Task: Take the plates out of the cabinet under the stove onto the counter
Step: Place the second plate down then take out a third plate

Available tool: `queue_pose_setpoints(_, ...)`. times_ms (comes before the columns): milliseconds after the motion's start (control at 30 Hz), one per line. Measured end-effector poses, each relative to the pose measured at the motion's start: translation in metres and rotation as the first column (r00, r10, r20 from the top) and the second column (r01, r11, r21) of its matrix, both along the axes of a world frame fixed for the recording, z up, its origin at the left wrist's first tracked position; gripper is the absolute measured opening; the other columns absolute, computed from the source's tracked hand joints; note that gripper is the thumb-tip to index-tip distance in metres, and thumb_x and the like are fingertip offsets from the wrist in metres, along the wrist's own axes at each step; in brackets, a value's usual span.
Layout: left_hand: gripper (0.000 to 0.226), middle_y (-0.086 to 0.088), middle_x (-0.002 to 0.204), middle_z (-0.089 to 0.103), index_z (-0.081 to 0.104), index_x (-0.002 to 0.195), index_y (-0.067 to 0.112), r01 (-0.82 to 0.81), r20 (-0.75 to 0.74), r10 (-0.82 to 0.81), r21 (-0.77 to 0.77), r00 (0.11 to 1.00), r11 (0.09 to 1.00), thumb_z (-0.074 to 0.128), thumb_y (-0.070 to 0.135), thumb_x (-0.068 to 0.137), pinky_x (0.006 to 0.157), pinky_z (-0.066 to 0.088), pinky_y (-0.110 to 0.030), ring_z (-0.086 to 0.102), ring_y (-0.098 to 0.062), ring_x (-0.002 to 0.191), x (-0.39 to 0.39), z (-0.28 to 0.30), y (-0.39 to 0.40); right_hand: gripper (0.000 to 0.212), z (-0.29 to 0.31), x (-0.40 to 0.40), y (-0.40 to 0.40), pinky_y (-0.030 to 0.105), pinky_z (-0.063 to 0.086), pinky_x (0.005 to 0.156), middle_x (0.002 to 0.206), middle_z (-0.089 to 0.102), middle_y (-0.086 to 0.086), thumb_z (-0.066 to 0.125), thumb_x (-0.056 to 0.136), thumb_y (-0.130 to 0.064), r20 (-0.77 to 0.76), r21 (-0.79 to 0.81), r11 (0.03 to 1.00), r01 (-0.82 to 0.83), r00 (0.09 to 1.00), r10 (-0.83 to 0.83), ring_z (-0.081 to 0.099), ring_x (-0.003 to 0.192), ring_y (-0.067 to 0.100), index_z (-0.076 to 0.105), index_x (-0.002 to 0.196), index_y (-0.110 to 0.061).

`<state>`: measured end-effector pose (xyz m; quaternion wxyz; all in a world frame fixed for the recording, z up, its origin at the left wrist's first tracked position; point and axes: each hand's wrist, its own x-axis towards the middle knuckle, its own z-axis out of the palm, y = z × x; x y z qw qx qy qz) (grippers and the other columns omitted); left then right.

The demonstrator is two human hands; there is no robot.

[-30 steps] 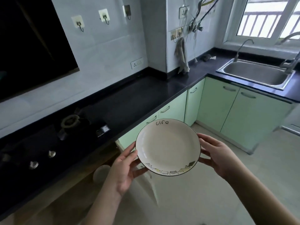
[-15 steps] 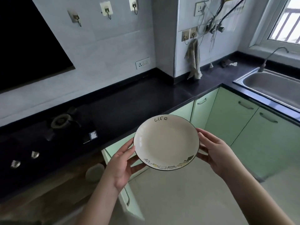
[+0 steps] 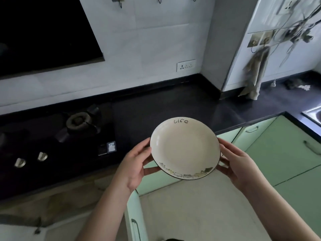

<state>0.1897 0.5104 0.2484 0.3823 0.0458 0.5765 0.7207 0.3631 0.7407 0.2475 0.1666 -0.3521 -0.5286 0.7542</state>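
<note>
A cream plate (image 3: 185,146) with a dark rim, the word "Life" at its far edge and small drawings along its near edge, is held level in the air. My left hand (image 3: 134,166) grips its left rim and my right hand (image 3: 237,166) grips its right rim. The plate hangs over the front edge of the black counter (image 3: 165,108), just right of the stove (image 3: 52,140). Below the stove the cabinet (image 3: 57,204) stands open, with its pale green door (image 3: 134,218) swung out toward me. No plates show inside it.
A gas burner (image 3: 79,120) and two knobs (image 3: 31,159) sit on the stove at left. A wall corner (image 3: 218,49) juts onto the counter at the back. A cloth (image 3: 255,73) hangs at right. Green cabinets (image 3: 281,153) line the right side, with a sink corner (image 3: 312,113) beyond.
The plate has moved up and forward, from beside the cabinet fronts to over the counter's front edge. The view has turned left, away from the sink.
</note>
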Motion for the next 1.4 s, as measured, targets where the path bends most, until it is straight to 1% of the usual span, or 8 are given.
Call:
queue_pose_setpoints(200,0.035,-0.011,0.118,0.070,0.064,0.128,0.025,-0.026,0.047,0.029,-0.048,0.998,0.998,0.050,0.008,0.100,0.066,0.059,-0.039,0.068,-0.026,0.098,-0.038,-0.014,0.037,0.020,-0.013,-0.045,0.044,0.027,0.057,0.064,0.109,0.074,-0.008,0.061,0.094,-0.029,0.034,-0.027,0.999,-0.043,0.998,0.044,0.071,0.090,0.008,0.072,0.109,-0.036)
queue_pose_setpoints(367,0.034,-0.007,0.114,0.071,0.065,0.125,0.025,-0.099,0.059,0.105,-0.095,0.993,0.991,0.050,0.007,0.100,0.061,0.059,-0.039,0.072,-0.020,0.091,-0.070,-0.030,0.083,0.021,-0.032,-0.092,0.091,0.031,0.058,0.068,0.105,0.075,-0.007,0.056,0.097,-0.028,0.051,-0.011,0.997,-0.079,0.996,0.080,0.071,0.094,0.010,0.071,0.108,-0.035)
queue_pose_setpoints(533,0.036,-0.005,0.119,0.070,0.063,0.128,0.027,-0.209,0.080,0.223,-0.152,0.972,0.966,0.051,0.008,0.100,0.060,0.059,-0.040,0.070,-0.020,0.099,-0.089,-0.043,0.121,0.022,-0.042,-0.137,0.137,0.029,0.057,0.061,0.090,0.076,0.002,0.054,0.097,-0.020,0.080,-0.023,0.988,-0.154,0.985,0.156,0.071,0.071,0.015,0.072,0.108,-0.029)
queue_pose_setpoints(667,0.037,0.000,0.113,0.074,0.061,0.129,0.028,-0.301,0.105,0.321,-0.169,0.941,0.938,0.052,0.008,0.099,0.062,0.060,-0.039,0.072,-0.018,0.097,-0.102,-0.051,0.129,0.021,-0.046,-0.180,0.157,0.032,0.059,0.064,0.099,0.076,0.005,0.056,0.097,-0.019,0.097,-0.065,0.967,-0.248,0.962,0.253,0.073,0.085,0.023,0.070,0.112,-0.022)
queue_pose_setpoints(867,0.041,-0.006,0.124,0.067,0.056,0.135,0.027,-0.389,0.119,0.422,-0.228,0.899,0.892,0.053,0.007,0.099,0.062,0.060,-0.039,0.068,-0.022,0.106,-0.135,-0.069,0.102,0.020,-0.062,-0.237,0.143,0.034,0.060,0.065,0.096,0.076,0.000,0.055,0.097,-0.017,0.146,-0.142,0.927,-0.347,0.919,0.366,0.074,0.085,0.019,0.070,0.109,-0.025)
queue_pose_setpoints(1000,0.040,-0.006,0.123,0.067,0.059,0.132,0.028,-0.399,0.147,0.434,-0.217,0.889,0.891,0.055,0.008,0.098,0.064,0.060,-0.041,0.071,-0.019,0.101,-0.170,-0.090,0.082,0.021,-0.076,-0.275,0.129,0.033,0.059,0.063,0.098,0.076,-0.001,0.054,0.097,-0.016,0.169,-0.125,0.914,-0.387,0.899,0.404,0.073,0.086,0.018,0.069,0.108,-0.025)
queue_pose_setpoints(1200,0.039,-0.009,0.123,0.065,0.058,0.131,0.030,-0.404,0.132,0.456,-0.298,0.880,0.865,0.052,0.007,0.100,0.059,0.060,-0.037,0.067,-0.022,0.105,-0.224,-0.124,0.066,0.023,-0.111,-0.331,0.096,0.037,0.061,0.069,0.106,0.073,-0.001,0.054,0.097,-0.015,0.261,-0.070,0.937,-0.342,0.900,0.348,0.070,0.097,0.019,0.067,0.112,-0.026)
queue_pose_setpoints(1400,0.040,-0.013,0.127,0.060,0.056,0.135,0.028,-0.369,0.097,0.431,-0.372,0.897,0.852,0.052,0.008,0.100,0.058,0.060,-0.035,0.063,-0.024,0.110,-0.271,-0.147,0.056,0.022,-0.139,-0.372,0.078,0.036,0.061,0.068,0.103,0.074,0.000,0.053,0.097,-0.012,0.320,-0.088,0.952,-0.294,0.896,0.307,0.072,0.088,0.016,0.067,0.110,-0.024)
